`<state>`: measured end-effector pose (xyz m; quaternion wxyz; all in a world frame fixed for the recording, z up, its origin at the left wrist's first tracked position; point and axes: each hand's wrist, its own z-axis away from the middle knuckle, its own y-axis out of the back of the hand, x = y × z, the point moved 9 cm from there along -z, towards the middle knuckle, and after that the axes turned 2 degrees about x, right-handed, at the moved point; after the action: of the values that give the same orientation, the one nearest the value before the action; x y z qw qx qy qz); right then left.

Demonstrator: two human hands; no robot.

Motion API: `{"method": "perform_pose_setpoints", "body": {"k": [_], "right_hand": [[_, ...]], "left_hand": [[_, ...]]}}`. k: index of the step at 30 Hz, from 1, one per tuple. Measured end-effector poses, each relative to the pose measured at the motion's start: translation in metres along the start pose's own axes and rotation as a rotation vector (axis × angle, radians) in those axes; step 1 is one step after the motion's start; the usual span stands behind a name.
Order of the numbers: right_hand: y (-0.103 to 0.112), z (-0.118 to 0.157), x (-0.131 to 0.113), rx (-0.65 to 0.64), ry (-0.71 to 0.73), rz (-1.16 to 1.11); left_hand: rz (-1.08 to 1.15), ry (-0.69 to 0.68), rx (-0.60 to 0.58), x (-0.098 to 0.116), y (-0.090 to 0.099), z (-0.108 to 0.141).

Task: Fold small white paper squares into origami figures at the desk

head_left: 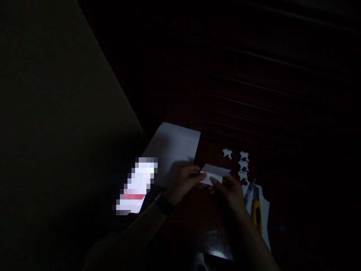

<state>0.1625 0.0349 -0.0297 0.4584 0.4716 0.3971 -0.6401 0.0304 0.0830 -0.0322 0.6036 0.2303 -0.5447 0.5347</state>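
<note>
A small folded piece of white paper (216,171) is held up between both hands over the dark table. My left hand (184,181), with a dark band on its wrist, pinches the paper's left end between thumb and fingers. At the lower right edge, my right hand (229,190) grips it, the thumb pressed on the front face. A crease runs along the paper, with the upper flap tilted back. Several small folded paper figures (243,165) lie just beyond my right hand, and one more paper figure (227,153) sits apart to their left.
A large white sheet (180,145) lies behind my left hand. Left of it glows a blurred bright screen (138,186). On the right, a yellow utility knife (257,214) rests on white papers (266,218). A pale wall (56,94) borders the left. The room is dim.
</note>
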Motion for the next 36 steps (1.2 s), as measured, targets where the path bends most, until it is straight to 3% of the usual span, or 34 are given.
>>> {"method": "perform_pose_setpoints", "body": {"k": [13,22,36], "right_hand": [[0.008,-0.002,0.012,0.042,-0.071,-0.092],[0.009,-0.003,0.012,0.058,-0.065,-0.148],[0.013,-0.003,0.013,0.066,-0.085,-0.182]], "left_hand": [[0.003,0.003,-0.019,0.0,-0.003,0.0],[0.091,0.094,-0.058,-0.005,-0.003,0.005],[0.114,0.104,-0.086,-0.005,-0.003,0.006]]}}
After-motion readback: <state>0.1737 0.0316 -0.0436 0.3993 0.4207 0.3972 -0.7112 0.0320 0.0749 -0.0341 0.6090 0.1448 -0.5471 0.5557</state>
